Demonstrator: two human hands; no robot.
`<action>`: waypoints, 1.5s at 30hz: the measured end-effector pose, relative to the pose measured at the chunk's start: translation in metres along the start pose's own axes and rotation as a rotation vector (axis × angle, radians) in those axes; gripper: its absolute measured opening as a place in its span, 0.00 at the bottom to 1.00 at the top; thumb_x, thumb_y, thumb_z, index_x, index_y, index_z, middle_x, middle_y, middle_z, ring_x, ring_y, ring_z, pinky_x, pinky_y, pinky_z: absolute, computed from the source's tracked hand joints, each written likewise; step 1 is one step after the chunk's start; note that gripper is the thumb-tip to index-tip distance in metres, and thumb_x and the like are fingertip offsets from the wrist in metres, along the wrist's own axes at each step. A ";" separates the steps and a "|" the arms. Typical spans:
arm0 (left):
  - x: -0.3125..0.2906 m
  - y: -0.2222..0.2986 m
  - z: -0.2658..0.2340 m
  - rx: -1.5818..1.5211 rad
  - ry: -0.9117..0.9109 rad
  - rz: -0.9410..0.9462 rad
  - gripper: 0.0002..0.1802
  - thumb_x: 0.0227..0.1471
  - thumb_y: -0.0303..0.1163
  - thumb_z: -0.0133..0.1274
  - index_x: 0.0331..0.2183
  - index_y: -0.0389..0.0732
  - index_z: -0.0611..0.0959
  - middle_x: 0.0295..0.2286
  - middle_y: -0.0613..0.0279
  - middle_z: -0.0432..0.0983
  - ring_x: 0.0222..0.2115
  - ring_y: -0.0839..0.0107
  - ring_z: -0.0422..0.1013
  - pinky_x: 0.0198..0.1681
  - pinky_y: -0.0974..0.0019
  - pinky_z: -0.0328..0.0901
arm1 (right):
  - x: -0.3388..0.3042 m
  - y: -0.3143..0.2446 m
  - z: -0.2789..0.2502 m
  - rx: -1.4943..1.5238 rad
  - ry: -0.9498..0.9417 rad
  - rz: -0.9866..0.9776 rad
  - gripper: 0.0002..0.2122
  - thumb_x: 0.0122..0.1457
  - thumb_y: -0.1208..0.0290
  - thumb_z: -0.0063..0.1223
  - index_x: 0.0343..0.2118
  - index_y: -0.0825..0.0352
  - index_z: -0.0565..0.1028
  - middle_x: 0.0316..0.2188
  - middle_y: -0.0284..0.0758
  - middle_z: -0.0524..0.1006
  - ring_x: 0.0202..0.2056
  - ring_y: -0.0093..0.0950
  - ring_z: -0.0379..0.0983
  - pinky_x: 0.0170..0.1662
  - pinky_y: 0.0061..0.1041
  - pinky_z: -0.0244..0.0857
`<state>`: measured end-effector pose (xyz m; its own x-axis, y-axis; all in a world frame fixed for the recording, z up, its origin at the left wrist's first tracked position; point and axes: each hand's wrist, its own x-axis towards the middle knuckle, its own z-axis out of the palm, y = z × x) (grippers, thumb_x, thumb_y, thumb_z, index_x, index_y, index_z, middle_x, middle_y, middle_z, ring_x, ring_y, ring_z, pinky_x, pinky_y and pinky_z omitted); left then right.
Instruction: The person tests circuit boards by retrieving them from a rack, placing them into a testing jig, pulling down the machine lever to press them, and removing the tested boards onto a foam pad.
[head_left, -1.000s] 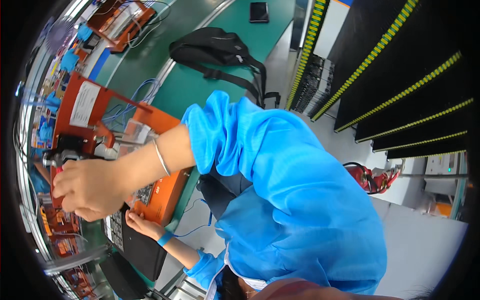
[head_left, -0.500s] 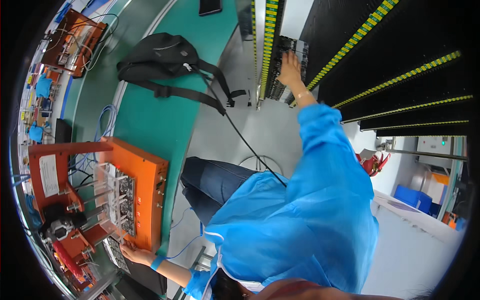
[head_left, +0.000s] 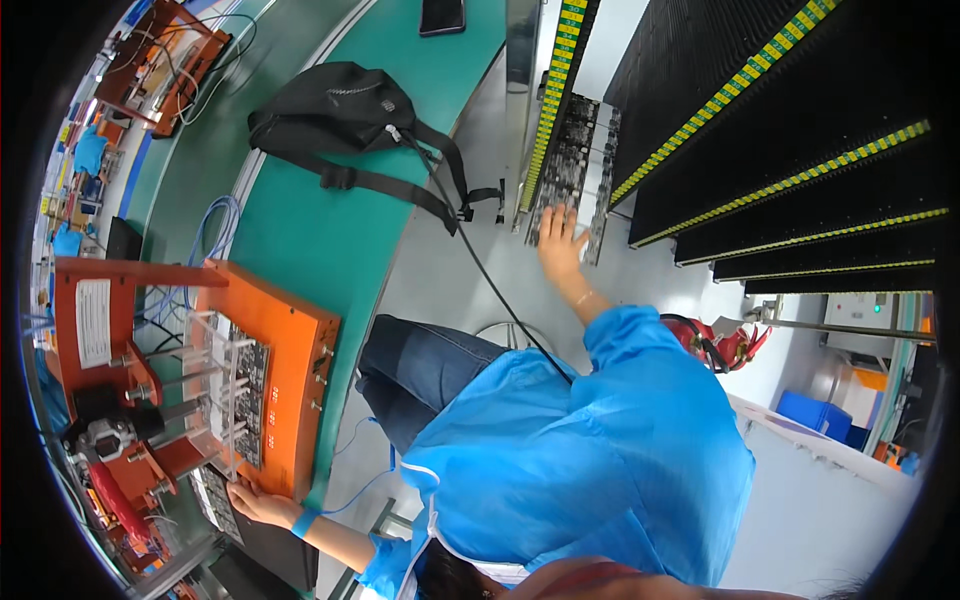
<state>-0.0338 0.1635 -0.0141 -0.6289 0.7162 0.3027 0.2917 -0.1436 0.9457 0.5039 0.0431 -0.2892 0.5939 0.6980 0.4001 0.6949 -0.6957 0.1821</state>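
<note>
Boards (head_left: 572, 155) stretch past the right hand (head_left: 561, 250), fingers spread; left hand's (head_left: 262, 505) grip is unclear.

The box-shaped metal fixture (head_left: 305, 360) is orange; the rectangular circuit boards (head_left: 252, 400) on it are mottled black and silver-grey. Left of the fixture, the curved lever handle (head_left: 118, 500) is red. Above the fixture, the soft fabric strap bag (head_left: 340, 105) is black on a plain green benchtop (head_left: 310, 210). Right of the fixture, the loose long-sleeved smock (head_left: 580, 440) is sky blue, the denim trousers (head_left: 430, 375) dark blue, and the tall ribbed black panels (head_left: 665, 90) carry yellow-and-green blocked strips (head_left: 555, 105).
</note>
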 end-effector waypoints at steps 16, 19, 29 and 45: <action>-0.134 0.070 -0.003 -0.770 -0.844 -0.559 0.29 0.56 0.48 0.40 0.49 0.33 0.65 0.44 0.49 0.67 0.41 0.58 0.67 0.41 0.60 0.65 | 0.115 0.040 -0.436 0.870 -0.199 -1.442 0.19 0.50 0.77 0.39 0.48 0.70 0.68 0.47 0.41 0.69 0.49 0.37 0.65 0.50 0.31 0.60; -0.136 0.070 -0.023 -1.193 -1.002 -0.958 0.33 0.55 0.48 0.40 0.52 0.30 0.60 0.47 0.45 0.65 0.42 0.52 0.68 0.40 0.56 0.68 | 0.119 -0.020 -0.459 0.924 -0.214 -1.890 0.20 0.54 0.73 0.37 0.51 0.67 0.64 0.51 0.39 0.66 0.52 0.34 0.62 0.50 0.31 0.57; -0.159 0.056 -0.120 -1.353 -0.614 -0.845 0.30 0.56 0.30 0.39 0.56 0.36 0.50 0.44 0.43 0.66 0.33 0.51 0.73 0.29 0.62 0.74 | 0.064 -0.129 -0.470 0.749 0.086 -2.446 0.20 0.54 0.71 0.41 0.52 0.59 0.62 0.54 0.35 0.62 0.56 0.35 0.55 0.53 0.47 0.51; -0.148 0.057 -0.115 -1.119 -0.253 -0.465 0.29 0.55 0.31 0.42 0.55 0.37 0.54 0.41 0.51 0.70 0.30 0.63 0.75 0.20 0.72 0.70 | 0.060 -0.164 -0.628 1.713 1.175 -1.612 0.24 0.39 0.77 0.56 0.37 0.37 0.70 0.33 0.25 0.75 0.33 0.31 0.74 0.41 0.39 0.65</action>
<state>-0.0074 -0.0294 0.0086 -0.3152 0.9490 -0.0026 -0.7764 -0.2563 0.5758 0.1708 0.0921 0.2691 -0.2679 -0.3883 0.8818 0.0773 0.9036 0.4214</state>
